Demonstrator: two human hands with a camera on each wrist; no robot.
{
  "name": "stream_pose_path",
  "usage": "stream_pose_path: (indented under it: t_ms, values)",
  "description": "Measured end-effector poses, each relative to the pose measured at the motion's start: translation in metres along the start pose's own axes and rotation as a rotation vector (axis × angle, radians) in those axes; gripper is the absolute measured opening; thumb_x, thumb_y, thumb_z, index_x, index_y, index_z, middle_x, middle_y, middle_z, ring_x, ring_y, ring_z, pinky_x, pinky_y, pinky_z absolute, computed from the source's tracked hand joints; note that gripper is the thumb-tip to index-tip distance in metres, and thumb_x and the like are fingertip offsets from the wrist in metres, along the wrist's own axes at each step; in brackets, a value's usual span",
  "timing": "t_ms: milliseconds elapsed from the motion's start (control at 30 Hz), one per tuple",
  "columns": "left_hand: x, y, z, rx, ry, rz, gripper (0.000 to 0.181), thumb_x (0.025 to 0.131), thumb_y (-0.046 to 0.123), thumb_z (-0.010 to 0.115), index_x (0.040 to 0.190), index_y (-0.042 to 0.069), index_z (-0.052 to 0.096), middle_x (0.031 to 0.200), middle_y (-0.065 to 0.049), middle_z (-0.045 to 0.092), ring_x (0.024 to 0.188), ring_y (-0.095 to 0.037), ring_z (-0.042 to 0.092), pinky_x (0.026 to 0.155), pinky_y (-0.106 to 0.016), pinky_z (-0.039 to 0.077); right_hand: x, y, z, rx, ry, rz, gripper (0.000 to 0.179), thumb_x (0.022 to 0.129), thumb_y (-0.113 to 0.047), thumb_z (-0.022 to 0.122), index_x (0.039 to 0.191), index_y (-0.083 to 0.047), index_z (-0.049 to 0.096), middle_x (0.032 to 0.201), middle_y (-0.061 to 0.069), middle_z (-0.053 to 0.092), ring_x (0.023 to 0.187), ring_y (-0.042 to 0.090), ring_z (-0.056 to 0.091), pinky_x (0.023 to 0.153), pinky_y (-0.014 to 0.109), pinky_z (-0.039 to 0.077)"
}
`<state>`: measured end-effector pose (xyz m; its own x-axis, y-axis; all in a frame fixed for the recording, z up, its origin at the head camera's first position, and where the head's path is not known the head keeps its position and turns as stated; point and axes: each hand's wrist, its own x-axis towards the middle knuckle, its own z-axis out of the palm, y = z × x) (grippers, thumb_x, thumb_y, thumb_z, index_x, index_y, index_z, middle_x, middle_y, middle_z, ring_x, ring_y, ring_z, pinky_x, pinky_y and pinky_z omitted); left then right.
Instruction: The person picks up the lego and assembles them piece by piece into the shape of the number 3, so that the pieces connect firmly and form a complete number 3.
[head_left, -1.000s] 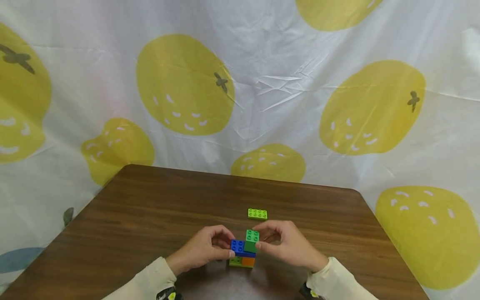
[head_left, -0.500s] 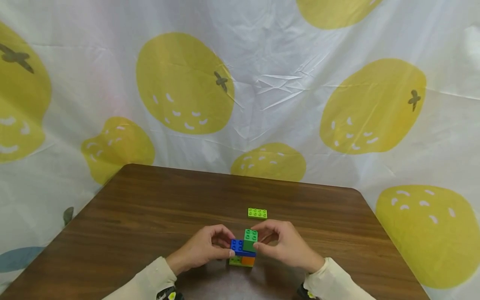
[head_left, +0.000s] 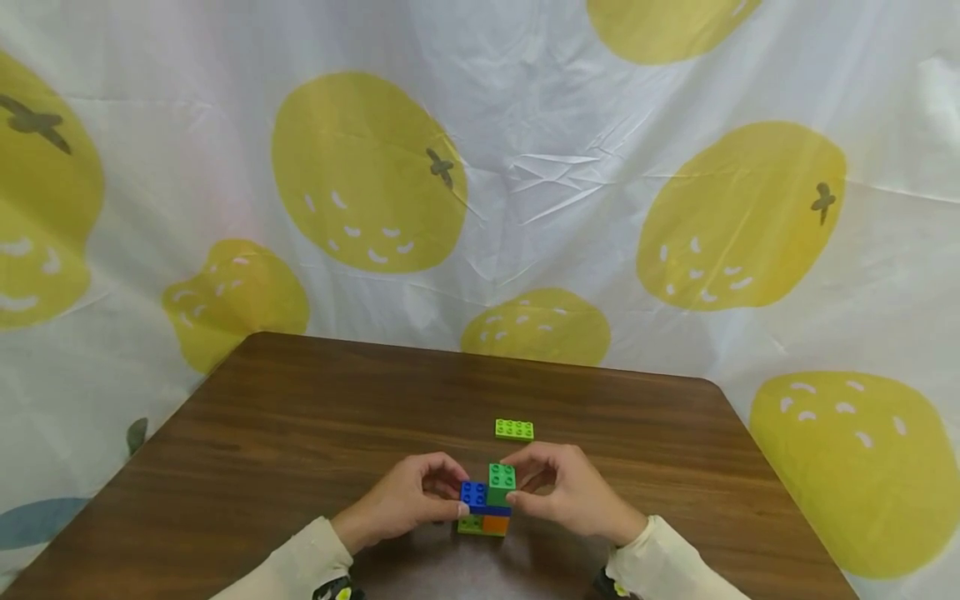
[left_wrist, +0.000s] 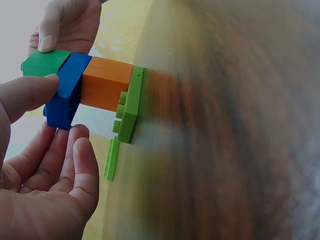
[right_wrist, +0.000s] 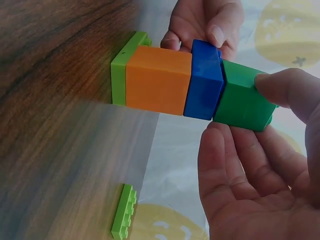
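A small stack of toy building blocks stands on the table between the hands. Its base is a lime plate [left_wrist: 131,107], with an orange block [right_wrist: 157,80] over one end. Across the orange block lies a blue plate [head_left: 473,493], its left end overhanging the lime studs. My left hand [head_left: 405,500] pinches that overhanging end between thumb and fingers. A green block [head_left: 502,485] sits over the blue plate's right half, gripped by the thumb and fingers of my right hand [head_left: 577,492]. Whether its studs are fully seated is hidden; a thin dark seam shows in the right wrist view.
A second lime plate [head_left: 514,429] lies studs up on the brown wooden table [head_left: 337,400], behind the stack. A white curtain [head_left: 525,125] with yellow fruit prints hangs beyond the table's far edge.
The right hand has shifted slightly left with the green block, which now lines up more squarely with the blue plate. The left hand keeps its hold on the blue plate.
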<state>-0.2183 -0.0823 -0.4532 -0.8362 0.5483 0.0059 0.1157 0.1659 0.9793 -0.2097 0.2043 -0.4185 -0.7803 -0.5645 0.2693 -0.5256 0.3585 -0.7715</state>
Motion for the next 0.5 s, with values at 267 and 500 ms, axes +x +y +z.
stream_pose_path:
  t_ms: [267, 500]
  values:
    - [0.0000, -0.0002, 0.0005, -0.003, 0.003, -0.002, 0.035, 0.091, 0.018, 0.085, 0.120, 0.005, 0.069, 0.112, -0.007, 0.073, 0.100, -0.020, 0.070, 0.081, -0.029, 0.060, -0.0006, 0.0022, 0.0015, 0.036, 0.007, -0.010, 0.033, 0.087, -0.010, 0.085, 0.118, -0.007, 0.074, 0.106, 0.013, 0.077, 0.083, 0.013, 0.075, 0.073, 0.034, 0.065]
    - [-0.0009, 0.0011, 0.0017, -0.012, 0.004, 0.003, 0.035, 0.090, 0.015, 0.085, 0.119, 0.004, 0.068, 0.112, -0.008, 0.073, 0.100, -0.020, 0.071, 0.080, -0.027, 0.060, -0.0010, 0.0040, 0.0035, 0.047, 0.016, 0.013, 0.034, 0.084, -0.010, 0.088, 0.116, -0.007, 0.075, 0.106, 0.013, 0.078, 0.083, 0.013, 0.075, 0.073, 0.035, 0.065]
